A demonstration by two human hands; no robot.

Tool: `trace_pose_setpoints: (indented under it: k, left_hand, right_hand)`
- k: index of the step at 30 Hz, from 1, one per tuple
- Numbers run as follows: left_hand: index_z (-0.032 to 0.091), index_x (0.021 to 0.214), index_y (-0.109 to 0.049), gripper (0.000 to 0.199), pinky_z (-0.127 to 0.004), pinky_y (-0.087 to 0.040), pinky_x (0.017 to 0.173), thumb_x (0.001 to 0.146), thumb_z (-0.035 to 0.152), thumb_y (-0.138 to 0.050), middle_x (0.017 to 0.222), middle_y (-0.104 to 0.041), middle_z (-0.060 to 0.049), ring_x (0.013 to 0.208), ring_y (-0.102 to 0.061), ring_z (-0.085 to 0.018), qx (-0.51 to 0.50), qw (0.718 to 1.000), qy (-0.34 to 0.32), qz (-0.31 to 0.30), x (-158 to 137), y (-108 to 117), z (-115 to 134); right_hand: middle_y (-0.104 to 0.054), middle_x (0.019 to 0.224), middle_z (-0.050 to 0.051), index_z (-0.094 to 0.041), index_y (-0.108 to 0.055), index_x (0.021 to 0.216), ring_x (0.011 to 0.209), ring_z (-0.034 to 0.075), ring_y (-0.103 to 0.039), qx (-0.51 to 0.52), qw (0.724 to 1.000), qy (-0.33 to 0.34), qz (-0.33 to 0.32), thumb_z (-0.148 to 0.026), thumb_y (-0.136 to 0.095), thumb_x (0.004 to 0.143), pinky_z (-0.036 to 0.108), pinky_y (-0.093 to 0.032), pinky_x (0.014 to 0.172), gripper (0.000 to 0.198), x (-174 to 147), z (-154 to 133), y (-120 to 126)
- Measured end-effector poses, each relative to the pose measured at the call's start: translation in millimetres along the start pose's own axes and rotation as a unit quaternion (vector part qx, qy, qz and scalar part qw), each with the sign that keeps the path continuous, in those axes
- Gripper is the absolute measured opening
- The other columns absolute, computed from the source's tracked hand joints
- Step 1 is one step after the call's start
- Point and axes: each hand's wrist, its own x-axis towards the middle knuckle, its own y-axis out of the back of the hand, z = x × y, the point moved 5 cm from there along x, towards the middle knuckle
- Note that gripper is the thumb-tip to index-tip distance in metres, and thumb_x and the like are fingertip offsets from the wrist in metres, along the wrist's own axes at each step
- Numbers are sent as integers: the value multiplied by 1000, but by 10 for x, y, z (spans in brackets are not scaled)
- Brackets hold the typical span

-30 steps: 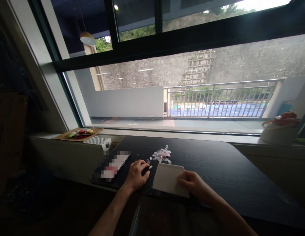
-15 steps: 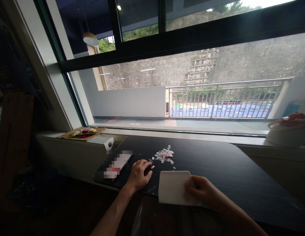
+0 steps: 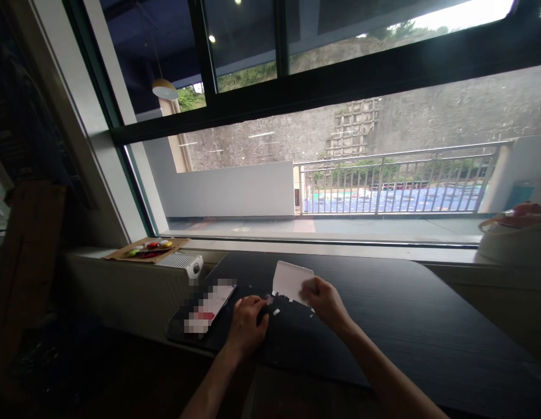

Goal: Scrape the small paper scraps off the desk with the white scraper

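White card [image 3: 288, 280] in right hand [image 3: 325, 300]; paper scraps [image 3: 276, 312] beside left hand [image 3: 249, 321].

Indoor room, window-side; home, school or office, cannot tell. Dark worktop [image 3: 384, 326] by wide dark window frame [image 3: 253, 106]; panel radiator [image 3: 139, 291] at left. Outside: walkway [image 3: 274, 225], metal railing [image 3: 379, 186], blue-surfaced ground [image 3: 427, 201], tall rough wall [image 3: 427, 116] far.
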Motion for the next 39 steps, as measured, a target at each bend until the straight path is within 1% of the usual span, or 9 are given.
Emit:
trace_pose_setpoints:
  k: [4,10,14,18,23,28,32,36,39]
  left_hand:
    - [18,102,-67,27,-50,-39,97,80,19,-50,103,-65,-10,102,-59,-26,10,1000,15,3,8,-26,-49]
    - [28,109,-66,31,-49,-36,101,81,24,-53,118,-64,-5,113,-54,-25,-13,1000,-15,-20,-6,-61,28]
    - [27,103,-68,27,-45,-40,99,82,24,-52,114,-67,-5,109,-58,-24,-22,999,-37,-28,-22,-35,71]
    - [23,116,-61,37,-45,-42,98,81,22,-50,119,-65,-8,112,-57,-25,-10,999,-37,-32,-18,-34,36]
    - [23,123,-58,40,-54,-34,104,84,29,-48,134,-56,-9,125,-47,-28,1,998,-30,-62,9,-89,0]
    - [27,112,-65,33,-49,-36,102,82,26,-51,124,-64,-5,117,-52,-25,-11,995,-52,-80,62,-66,55]
    - [26,119,-61,39,-47,-38,99,81,25,-53,113,-65,-6,108,-56,-24,-7,996,-55,-73,152,-61,146]
    - [29,107,-68,29,-55,-28,105,82,26,-53,103,-63,-5,103,-55,-24,4,995,-67,-72,215,-121,328]
    - [29,109,-66,30,-60,-22,106,83,25,-52,105,-62,-5,105,-53,-24,8,994,-76,-73,221,-159,452]
  right_hand:
    - [-65,65,1,-19,-60,64,61,17,-57,-59,998,23,-10,-21,-55,73,26,-37,56,11,64,-126,-9]
    - [-66,66,2,-20,-61,70,60,18,-58,-97,995,10,-30,-29,-55,76,26,-38,53,12,-230,-37,415]
    - [-67,68,2,-19,-60,72,60,18,-60,-79,996,12,-44,-31,-50,80,25,-40,51,17,-264,22,322]
    - [-64,64,2,-19,-57,66,58,16,-58,-66,997,6,-39,-26,-51,77,24,-38,48,14,-254,73,151]
    - [-63,64,1,-20,-56,66,57,17,-57,-70,997,-20,1,-28,-55,74,25,-36,49,11,-312,153,378]
    - [-66,71,4,-20,-60,73,64,21,-62,-44,998,-40,32,-34,-51,77,29,-42,53,17,-360,320,645]
    - [-66,73,5,-21,-58,76,69,24,-62,-21,995,-56,79,-40,-51,77,33,-46,58,21,-434,536,744]
    - [-66,73,5,-20,-58,76,70,25,-63,7,991,-80,111,-45,-50,77,35,-47,62,26,-526,681,766]
    - [-67,74,6,-19,-59,80,72,25,-64,24,988,-91,119,-46,-49,79,35,-48,64,28,-558,697,763]
